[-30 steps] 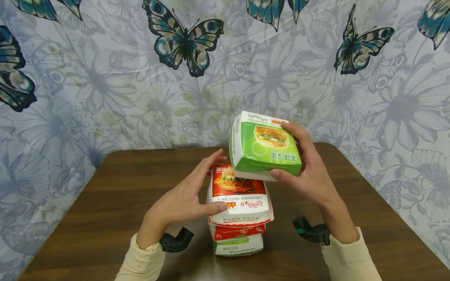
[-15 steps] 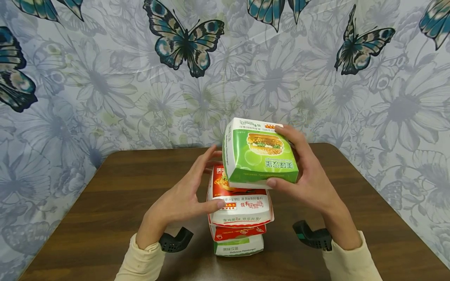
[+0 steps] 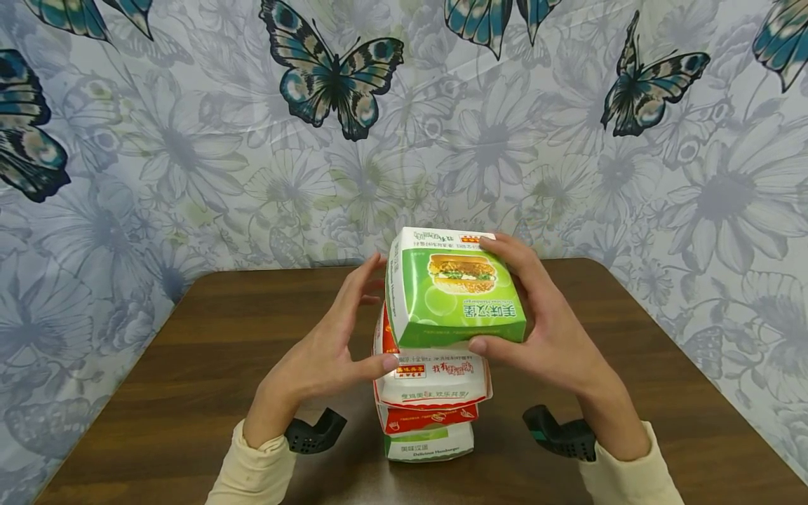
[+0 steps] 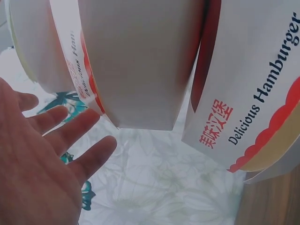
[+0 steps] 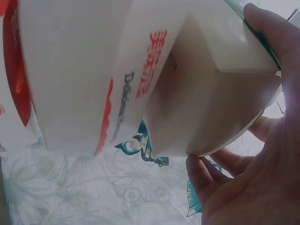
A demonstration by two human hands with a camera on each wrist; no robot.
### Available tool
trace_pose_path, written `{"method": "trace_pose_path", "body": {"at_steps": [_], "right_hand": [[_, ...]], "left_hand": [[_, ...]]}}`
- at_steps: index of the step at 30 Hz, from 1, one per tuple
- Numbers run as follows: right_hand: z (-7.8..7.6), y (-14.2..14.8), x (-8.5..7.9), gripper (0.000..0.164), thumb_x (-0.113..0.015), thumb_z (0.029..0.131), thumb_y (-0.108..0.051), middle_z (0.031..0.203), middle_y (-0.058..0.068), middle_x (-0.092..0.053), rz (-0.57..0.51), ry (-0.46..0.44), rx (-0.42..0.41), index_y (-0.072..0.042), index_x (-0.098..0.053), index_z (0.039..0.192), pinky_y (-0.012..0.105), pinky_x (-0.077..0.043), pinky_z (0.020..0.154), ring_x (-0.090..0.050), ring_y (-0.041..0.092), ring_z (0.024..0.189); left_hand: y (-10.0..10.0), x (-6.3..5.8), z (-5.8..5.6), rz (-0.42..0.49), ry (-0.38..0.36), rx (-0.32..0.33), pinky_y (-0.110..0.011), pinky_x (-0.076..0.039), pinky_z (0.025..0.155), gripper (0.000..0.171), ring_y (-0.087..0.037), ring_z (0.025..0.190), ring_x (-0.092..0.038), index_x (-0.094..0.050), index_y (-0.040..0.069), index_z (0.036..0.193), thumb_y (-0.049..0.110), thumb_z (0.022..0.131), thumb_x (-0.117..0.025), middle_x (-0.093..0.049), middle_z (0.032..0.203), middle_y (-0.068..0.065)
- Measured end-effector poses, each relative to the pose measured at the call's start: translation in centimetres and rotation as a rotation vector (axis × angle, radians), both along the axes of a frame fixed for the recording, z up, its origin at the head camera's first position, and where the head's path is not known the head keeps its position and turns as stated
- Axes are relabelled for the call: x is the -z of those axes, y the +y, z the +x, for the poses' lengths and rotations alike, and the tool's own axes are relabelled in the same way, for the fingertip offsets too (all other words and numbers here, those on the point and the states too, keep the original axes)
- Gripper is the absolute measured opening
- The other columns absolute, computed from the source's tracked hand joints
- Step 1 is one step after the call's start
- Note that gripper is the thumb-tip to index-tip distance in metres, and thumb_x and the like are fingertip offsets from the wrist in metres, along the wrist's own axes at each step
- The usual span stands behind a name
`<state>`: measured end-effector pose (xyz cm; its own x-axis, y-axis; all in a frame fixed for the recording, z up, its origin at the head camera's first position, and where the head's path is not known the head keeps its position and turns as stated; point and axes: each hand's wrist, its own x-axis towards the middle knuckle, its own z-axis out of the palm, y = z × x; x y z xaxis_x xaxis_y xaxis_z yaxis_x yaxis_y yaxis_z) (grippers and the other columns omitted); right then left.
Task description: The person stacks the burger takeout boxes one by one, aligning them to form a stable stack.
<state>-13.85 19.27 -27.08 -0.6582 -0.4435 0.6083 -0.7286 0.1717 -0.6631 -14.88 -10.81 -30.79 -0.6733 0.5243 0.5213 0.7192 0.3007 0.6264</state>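
In the head view my right hand [image 3: 549,326] grips a green-and-white hamburger box [image 3: 457,287], thumb at its front edge and fingers over the far right side. That box is tilted above a stack and overlaps its top box in view; whether they touch I cannot tell. The stack has a red-and-white hamburger box [image 3: 435,386] on top, a red one [image 3: 429,419] beneath and a white-and-green one [image 3: 429,447] at the bottom. Left of the stack is my left hand [image 3: 325,354], its thumb near the top box's front. In the left wrist view its fingers [image 4: 70,131] are spread, holding nothing.
The stack stands on a brown wooden table [image 3: 221,393]. Behind the table hangs a floral cloth [image 3: 189,175] with butterfly prints. Black wrist-worn devices sit on the left wrist [image 3: 315,431] and the right wrist [image 3: 558,431].
My right hand has brought the green-and-white hamburger box down and left, so it covers more of the stack's top box. My left hand has barely shifted; the stack has stayed put.
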Motion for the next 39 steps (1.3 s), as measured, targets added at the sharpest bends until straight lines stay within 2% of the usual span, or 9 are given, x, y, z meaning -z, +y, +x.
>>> {"method": "trace_pose_path", "body": {"at_steps": [3, 10, 15, 21, 22, 25, 29, 34, 39], "right_hand": [[0.2, -0.3, 0.0, 0.108, -0.087, 0.069, 0.010, 0.164, 0.003, -0.025, 0.012, 0.006, -0.001, -0.017, -0.035, 0.160, 0.020, -0.044, 0.105, -0.041, 0.023, 0.140], [0.4, -0.7, 0.1, 0.109, -0.088, 0.068, 0.006, 0.165, 0.001, -0.025, 0.036, 0.020, 0.006, -0.020, -0.035, 0.160, 0.021, -0.037, 0.112, -0.032, 0.023, 0.148], [0.4, -0.7, 0.2, 0.108, -0.091, 0.068, -0.001, 0.165, 0.003, -0.026, 0.067, 0.048, 0.020, -0.021, -0.036, 0.159, 0.020, -0.028, 0.118, -0.021, 0.023, 0.155], [0.7, -0.8, 0.2, 0.110, -0.094, 0.068, -0.008, 0.166, 0.004, -0.024, 0.118, 0.066, 0.057, -0.026, -0.036, 0.159, 0.021, -0.024, 0.119, -0.022, 0.023, 0.155], [0.8, -0.9, 0.2, 0.110, -0.094, 0.068, -0.009, 0.167, 0.004, -0.023, 0.126, 0.064, 0.065, -0.027, -0.036, 0.159, 0.022, -0.024, 0.120, -0.021, 0.023, 0.155], [1.0, -0.9, 0.1, 0.110, -0.095, 0.068, -0.012, 0.167, 0.005, -0.023, 0.144, 0.065, 0.077, -0.028, -0.035, 0.159, 0.040, -0.025, 0.122, -0.019, 0.024, 0.156], [1.0, -0.9, 0.0, 0.109, -0.094, 0.068, -0.015, 0.168, 0.003, -0.024, 0.160, 0.072, 0.087, -0.029, -0.035, 0.159, 0.063, -0.025, 0.116, -0.019, 0.025, 0.156], [1.0, -0.9, 0.1, 0.109, -0.094, 0.069, -0.017, 0.168, 0.002, -0.023, 0.175, 0.066, 0.081, -0.030, -0.034, 0.159, 0.065, -0.029, 0.113, -0.023, 0.026, 0.154], [1.0, -1.0, 0.1, 0.111, -0.094, 0.069, -0.017, 0.169, 0.001, -0.019, 0.180, 0.059, 0.061, -0.029, -0.032, 0.161, 0.065, -0.031, 0.112, -0.022, 0.027, 0.154]], "left_hand": [[0.0, -0.1, 0.1, 0.011, -0.004, -0.006, -0.056, -0.036, 0.115, 0.108, -0.019, 0.147, -0.033, -0.004, 0.034, 0.166, 0.046, 0.085, -0.075, -0.015, 0.169, 0.008], [-0.1, -0.4, 0.3, 0.025, -0.002, 0.004, -0.064, -0.035, 0.113, 0.106, -0.021, 0.144, -0.037, -0.007, 0.034, 0.166, 0.069, 0.086, -0.067, -0.020, 0.168, 0.008], [-0.5, -0.5, 0.5, 0.027, -0.028, 0.012, -0.067, -0.032, 0.113, 0.112, -0.023, 0.144, -0.038, -0.007, 0.032, 0.167, 0.067, 0.083, -0.072, -0.025, 0.167, 0.008], [-0.9, -0.5, 0.5, 0.021, -0.014, 0.017, -0.065, -0.031, 0.115, 0.116, -0.022, 0.141, -0.041, -0.007, 0.028, 0.167, 0.059, 0.081, -0.079, -0.031, 0.165, 0.006], [-0.9, -0.4, 0.5, 0.020, -0.015, 0.019, -0.065, -0.031, 0.115, 0.117, -0.021, 0.142, -0.041, -0.007, 0.029, 0.167, 0.055, 0.080, -0.080, -0.031, 0.165, 0.006], [-1.0, -0.5, 0.5, 0.020, -0.017, 0.027, -0.065, -0.030, 0.115, 0.118, -0.022, 0.142, -0.041, -0.006, 0.030, 0.167, 0.046, 0.078, -0.082, -0.032, 0.164, 0.005], [-1.1, -0.5, 0.5, 0.019, -0.030, 0.030, -0.066, -0.029, 0.115, 0.120, -0.022, 0.142, -0.040, -0.005, 0.032, 0.167, 0.041, 0.076, -0.083, -0.035, 0.162, 0.003], [-1.1, -0.4, 0.5, 0.011, -0.029, 0.025, -0.065, -0.029, 0.116, 0.122, -0.022, 0.142, -0.040, -0.005, 0.029, 0.167, 0.039, 0.074, -0.084, -0.038, 0.160, 0.001], [-1.2, -0.3, 0.4, 0.009, -0.031, 0.038, -0.064, -0.029, 0.116, 0.123, -0.023, 0.143, -0.038, -0.005, 0.029, 0.167, 0.043, 0.075, -0.085, -0.035, 0.162, 0.000]]}}
